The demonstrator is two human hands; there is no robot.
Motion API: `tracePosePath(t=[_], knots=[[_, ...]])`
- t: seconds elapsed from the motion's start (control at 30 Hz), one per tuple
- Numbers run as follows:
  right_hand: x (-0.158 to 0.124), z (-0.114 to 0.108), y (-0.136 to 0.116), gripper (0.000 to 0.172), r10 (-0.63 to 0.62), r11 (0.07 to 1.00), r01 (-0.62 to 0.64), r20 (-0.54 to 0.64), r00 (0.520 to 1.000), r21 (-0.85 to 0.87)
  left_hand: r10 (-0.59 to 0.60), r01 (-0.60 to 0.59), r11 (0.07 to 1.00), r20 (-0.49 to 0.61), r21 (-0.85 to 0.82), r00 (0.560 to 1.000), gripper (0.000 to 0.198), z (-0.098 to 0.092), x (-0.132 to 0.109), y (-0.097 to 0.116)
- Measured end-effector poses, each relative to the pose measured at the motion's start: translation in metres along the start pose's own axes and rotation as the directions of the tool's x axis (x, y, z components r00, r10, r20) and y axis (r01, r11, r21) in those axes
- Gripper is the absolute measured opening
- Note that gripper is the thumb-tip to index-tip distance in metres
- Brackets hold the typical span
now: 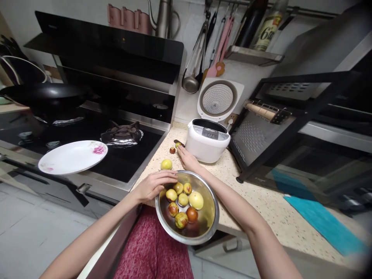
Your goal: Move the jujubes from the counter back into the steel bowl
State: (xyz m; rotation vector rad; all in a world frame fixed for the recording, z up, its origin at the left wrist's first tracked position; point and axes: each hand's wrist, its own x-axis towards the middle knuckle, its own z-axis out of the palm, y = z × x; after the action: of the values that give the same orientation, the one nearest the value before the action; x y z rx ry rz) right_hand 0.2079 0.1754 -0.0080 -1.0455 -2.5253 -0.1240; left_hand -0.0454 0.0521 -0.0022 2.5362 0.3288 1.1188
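Fruit [181,220]: eight in bowl [208,209], three near desk's [261,201] left edge | left hand [155,184]: holding bowl | right hand [188,159]: grip unclear

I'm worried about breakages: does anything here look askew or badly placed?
The white plate seems to overhang the front of the stove, which looks precarious. The metal bowl juts beyond the counter, though the left hand touches its rim.

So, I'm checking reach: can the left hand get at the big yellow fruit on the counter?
Probably yes: the big yellow fruit sits just beyond the left hand, nothing visible between them.
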Motion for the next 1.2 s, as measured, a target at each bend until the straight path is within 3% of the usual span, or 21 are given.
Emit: tracePosePath(t=[0.23,0.37,0.6,0.83,1.03,1.2], knots=[[-0.014,0.009,-0.007,0.047,0.053,0.998,-0.056,-0.152,0.987,-0.017,-0.002,0.002,1.0,-0.006,-0.01,1.0,0.068,0.0,0.0,0.001],[-0.016,0.009,-0.007,0.054,0.057,0.998,-0.055,-0.215,0.975,0.013,0.001,-0.001,1.0,-0.008,-0.001,1.0,0.069,-0.001,0.001,0.002],[-0.015,0.008,-0.01,0.045,0.131,0.991,-0.124,-0.213,0.968,0.043,-0.004,0.004,1.0,0.003,0.015,1.0,0.071,-0.002,0.001,0.003],[-0.009,0.011,-0.007,0.071,0.079,0.996,-0.073,-0.123,0.989,0.055,-0.006,0.006,1.0,0.004,0.001,1.0,0.073,-0.002,0.001,0.002],[-0.009,0.002,-0.017,0.05,0.169,0.985,-0.17,-0.152,0.974,0.004,-0.02,0.02,1.0,-0.004,-0.01,1.0,0.074,-0.001,0.0,0.003],[-0.01,0.002,-0.017,0.06,0.122,0.992,-0.118,-0.184,0.975,0.032,-0.009,0.009,1.0,-0.009,-0.015,1.0,0.072,-0.001,0.002,0.004]])
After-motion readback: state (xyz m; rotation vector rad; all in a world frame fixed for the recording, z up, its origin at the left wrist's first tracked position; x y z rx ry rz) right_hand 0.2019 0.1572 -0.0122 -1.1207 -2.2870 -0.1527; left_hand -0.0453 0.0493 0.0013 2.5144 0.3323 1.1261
